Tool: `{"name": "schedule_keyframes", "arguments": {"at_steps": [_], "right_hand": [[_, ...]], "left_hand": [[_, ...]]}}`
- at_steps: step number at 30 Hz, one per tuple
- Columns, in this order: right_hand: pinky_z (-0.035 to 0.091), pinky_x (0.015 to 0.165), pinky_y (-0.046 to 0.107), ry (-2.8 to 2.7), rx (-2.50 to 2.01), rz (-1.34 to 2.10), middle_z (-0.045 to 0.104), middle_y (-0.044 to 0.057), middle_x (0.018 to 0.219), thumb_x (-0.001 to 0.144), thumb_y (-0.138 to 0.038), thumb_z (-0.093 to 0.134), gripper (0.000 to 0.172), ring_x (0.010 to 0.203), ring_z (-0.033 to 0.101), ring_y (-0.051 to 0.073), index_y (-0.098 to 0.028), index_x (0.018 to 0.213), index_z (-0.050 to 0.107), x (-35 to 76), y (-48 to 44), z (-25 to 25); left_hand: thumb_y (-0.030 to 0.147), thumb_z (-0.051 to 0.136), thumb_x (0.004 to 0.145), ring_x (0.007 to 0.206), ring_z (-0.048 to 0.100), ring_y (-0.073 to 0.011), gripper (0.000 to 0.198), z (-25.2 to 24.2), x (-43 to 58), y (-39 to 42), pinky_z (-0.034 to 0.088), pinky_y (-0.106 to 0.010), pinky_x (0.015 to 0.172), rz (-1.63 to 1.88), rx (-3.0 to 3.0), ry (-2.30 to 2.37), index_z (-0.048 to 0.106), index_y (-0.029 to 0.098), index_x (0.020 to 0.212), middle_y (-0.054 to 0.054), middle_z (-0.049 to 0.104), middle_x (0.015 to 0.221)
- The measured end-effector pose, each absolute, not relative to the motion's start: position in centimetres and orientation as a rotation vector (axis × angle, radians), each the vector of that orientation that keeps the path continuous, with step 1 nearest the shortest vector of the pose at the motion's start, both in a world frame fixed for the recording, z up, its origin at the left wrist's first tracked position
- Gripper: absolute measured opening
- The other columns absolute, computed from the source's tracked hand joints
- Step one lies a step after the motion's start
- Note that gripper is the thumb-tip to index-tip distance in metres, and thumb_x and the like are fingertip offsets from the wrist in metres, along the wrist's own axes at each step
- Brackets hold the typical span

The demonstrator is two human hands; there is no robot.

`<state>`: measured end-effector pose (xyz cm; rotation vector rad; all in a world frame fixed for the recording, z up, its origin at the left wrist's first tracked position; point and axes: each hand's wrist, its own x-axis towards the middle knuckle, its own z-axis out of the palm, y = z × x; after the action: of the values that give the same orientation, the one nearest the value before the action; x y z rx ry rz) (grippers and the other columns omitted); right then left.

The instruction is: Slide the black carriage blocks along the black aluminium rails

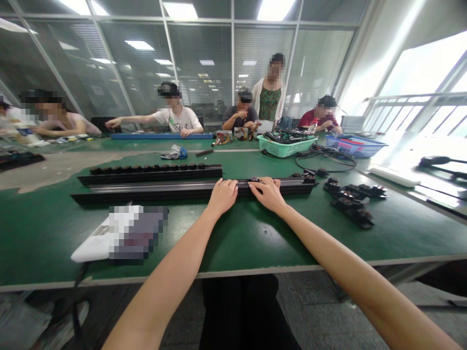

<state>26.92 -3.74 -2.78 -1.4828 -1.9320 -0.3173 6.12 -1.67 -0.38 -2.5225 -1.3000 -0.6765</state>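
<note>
A long black rail [146,190] lies across the green table [255,243] in front of me. My left hand [223,193] rests on its middle with fingers curled over the top edge. Just to the right, my right hand [269,192] presses a small black module [254,180] onto the rail with its fingertips. A second black rail [153,173] holding a row of several black modules lies parallel just behind. More modules sit at the near rail's right end [308,178].
Loose black modules [352,201] lie at the right. A white and dark object [120,233] sits near the front left edge. A green basket [286,145], blue basket [353,145] and cables [328,155] stand farther back. Several people sit along the far side.
</note>
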Motion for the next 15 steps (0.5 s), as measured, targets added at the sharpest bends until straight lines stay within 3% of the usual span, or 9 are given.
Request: {"name": "schedule_keyframes", "arguments": {"at_steps": [9,15], "right_hand": [[0.030,0.101,0.045,-1.918,-1.507,-0.295,0.071,0.014,0.126,0.109,-0.044,0.038,0.046,0.123,0.055,0.028,-0.029,0.120,0.080,27.13,-3.61,-2.61],[0.027,0.099,0.043,-1.860,-1.530,-0.298,0.073,0.012,0.120,0.107,-0.042,0.045,0.041,0.118,0.056,0.027,-0.027,0.109,0.083,27.54,-3.33,-2.73]], "left_hand": [[0.023,0.038,0.106,0.122,0.066,-0.0225,0.036,-0.38,6.05,-1.62,0.036,-0.043,0.122,-0.683,-2.528,-1.288,0.064,0.015,0.129,-0.013,0.073,0.128],[0.022,0.039,0.106,0.121,0.066,-0.0233,0.034,-0.35,6.10,-1.64,0.035,-0.043,0.122,-0.662,-2.528,-1.291,0.065,0.015,0.128,-0.012,0.073,0.127]]}}
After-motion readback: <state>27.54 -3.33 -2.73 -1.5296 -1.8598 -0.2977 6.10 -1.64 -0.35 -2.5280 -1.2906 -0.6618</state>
